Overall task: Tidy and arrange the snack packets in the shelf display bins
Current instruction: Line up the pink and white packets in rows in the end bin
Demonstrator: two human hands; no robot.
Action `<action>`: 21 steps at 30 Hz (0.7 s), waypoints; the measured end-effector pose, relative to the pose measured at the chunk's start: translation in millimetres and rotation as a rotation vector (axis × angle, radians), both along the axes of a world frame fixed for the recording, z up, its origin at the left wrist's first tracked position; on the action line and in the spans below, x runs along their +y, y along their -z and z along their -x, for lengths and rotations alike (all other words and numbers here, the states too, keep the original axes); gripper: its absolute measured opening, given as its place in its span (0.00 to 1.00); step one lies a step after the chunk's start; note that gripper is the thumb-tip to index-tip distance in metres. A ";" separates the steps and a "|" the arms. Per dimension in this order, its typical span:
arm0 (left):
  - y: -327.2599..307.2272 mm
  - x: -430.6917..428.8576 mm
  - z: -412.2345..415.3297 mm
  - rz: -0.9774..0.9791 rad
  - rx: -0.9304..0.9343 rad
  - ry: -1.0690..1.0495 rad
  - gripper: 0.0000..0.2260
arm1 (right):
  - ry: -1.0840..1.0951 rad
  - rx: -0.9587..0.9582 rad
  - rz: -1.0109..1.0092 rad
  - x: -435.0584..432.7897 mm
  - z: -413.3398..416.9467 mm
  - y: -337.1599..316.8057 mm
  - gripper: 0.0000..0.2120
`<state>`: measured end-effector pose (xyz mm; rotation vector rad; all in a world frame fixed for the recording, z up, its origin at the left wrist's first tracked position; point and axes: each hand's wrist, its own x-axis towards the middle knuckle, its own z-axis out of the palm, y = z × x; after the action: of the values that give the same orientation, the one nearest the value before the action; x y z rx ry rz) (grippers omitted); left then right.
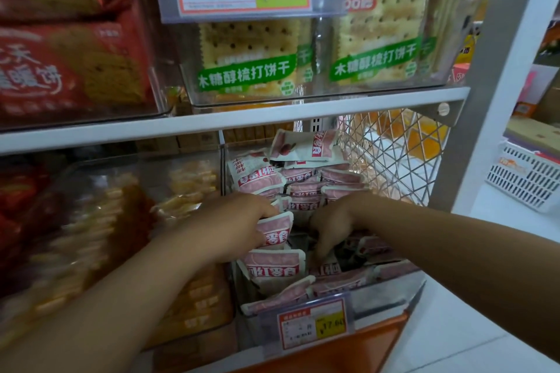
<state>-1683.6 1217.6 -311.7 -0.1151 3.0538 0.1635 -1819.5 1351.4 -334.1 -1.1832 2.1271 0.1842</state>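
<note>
Packets (303, 188) in pink and white crowd the clear bin (394, 291) under the shelf board (242, 121), up to its front wall. Our left hand (239, 221) curls its fingers over the top edge of one upright packet (274, 235); our right hand (333, 221) dips its fingers into the dark gap beside it, and we cannot tell if they hold anything.

Single head-worn wide-angle view. Faces the shelving front-on, tilted down. Close in, at arm's reach: clear bin (391, 297) of pink snack packets (272, 265) centre frame, cracker bin (306, 91) crowding the top, floor (485, 330) at right edge.
</note>
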 end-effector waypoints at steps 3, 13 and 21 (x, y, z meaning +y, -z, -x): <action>-1.4 1.4 -0.8 -0.014 -0.007 -0.008 0.10 | 0.014 -0.007 -0.038 -3.1 -0.7 0.6 0.36; -5.9 5.0 -2.7 -0.017 -0.016 -0.029 0.13 | 0.050 -0.044 0.004 4.8 -4.7 -13.6 0.24; -7.3 7.2 -4.2 -0.026 -0.016 -0.021 0.13 | 0.181 -0.037 0.149 3.1 -6.0 -4.4 0.21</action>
<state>-1679.3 1224.7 -304.3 -0.1465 3.0339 0.2031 -1813.5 1354.5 -329.7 -1.0605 2.2321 -0.0778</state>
